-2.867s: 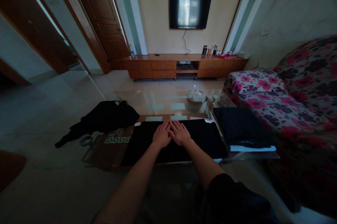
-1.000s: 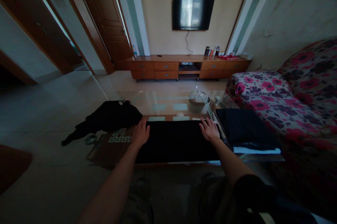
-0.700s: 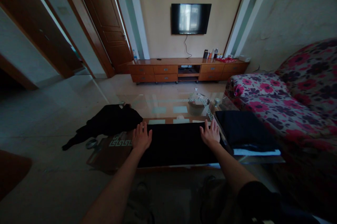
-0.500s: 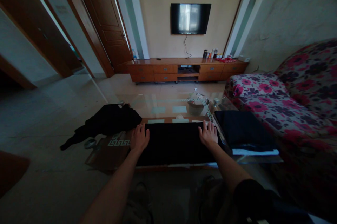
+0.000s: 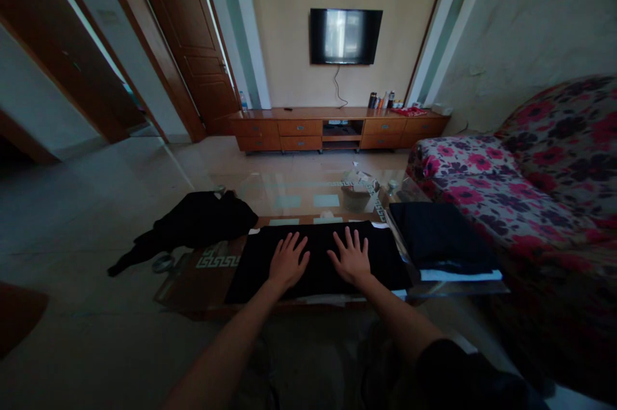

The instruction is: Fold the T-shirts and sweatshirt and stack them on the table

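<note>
A black garment (image 5: 318, 243) lies spread flat on the near end of a glass coffee table (image 5: 299, 191). My left hand (image 5: 288, 262) rests flat on it, fingers spread, left of the middle. My right hand (image 5: 353, 259) lies flat on it too, fingers spread, right of the middle. Both hands are open and hold nothing. A crumpled black garment (image 5: 193, 222) hangs over the table's left edge. A stack of folded dark clothes (image 5: 441, 240) sits at the table's right end.
A floral sofa (image 5: 530, 172) stands on the right. A small bowl with paper (image 5: 357, 191) sits on the far part of the table. A wooden TV cabinet (image 5: 337, 127) and a wall TV (image 5: 346, 36) are at the back, wooden doors (image 5: 187, 44) on the left.
My hands went from the middle of the garment out to its left and right ends, then came back toward the middle, nearer to me. The garment stays flat.
</note>
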Available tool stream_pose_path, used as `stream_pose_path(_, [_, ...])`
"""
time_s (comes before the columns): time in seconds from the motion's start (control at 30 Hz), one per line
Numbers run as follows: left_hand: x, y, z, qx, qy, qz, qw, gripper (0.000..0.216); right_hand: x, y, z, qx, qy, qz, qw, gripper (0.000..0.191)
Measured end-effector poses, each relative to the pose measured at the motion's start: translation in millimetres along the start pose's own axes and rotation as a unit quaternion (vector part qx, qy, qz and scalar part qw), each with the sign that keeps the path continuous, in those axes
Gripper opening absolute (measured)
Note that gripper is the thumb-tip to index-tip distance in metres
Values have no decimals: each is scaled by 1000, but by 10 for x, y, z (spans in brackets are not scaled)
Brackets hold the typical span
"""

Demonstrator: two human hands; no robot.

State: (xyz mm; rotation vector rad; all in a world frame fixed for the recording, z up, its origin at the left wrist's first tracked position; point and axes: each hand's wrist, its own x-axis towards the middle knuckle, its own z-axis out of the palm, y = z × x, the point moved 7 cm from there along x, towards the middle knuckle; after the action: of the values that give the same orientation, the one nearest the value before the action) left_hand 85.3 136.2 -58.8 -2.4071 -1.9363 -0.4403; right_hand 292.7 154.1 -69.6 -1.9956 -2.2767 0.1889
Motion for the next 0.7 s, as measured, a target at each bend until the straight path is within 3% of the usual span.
stream_pose_path(0.1, [-24,-64,-92,14,10,-25,1000,56,12,30,-28,10,-9,-18,1000,71])
stream_pose_path(0.17, [-74,-232,-181,31,24,-79,996,61,10,139,-61,13,-9,-11,1000,69])
stream_pose_path(0.3, [-282,-770,-251,52,19,-213,976,73,-41,675,-160,-6,45,92,995,73])
stream_pose_path(0.43, [-396,-1004,-150,64,-6,-178,982,70,-97,1078,-99,-19,36,112,993,74])
stream_pose_path(0.6, [-358,-1017,-83,40,-18,-196,980,72,-97,1122,-55,-23,33,111,993,76])
stream_pose_path(0.7, [-349,-1148,-146,34,-34,-324,945,82,-88,1045,-69,-18,15,132,991,75])
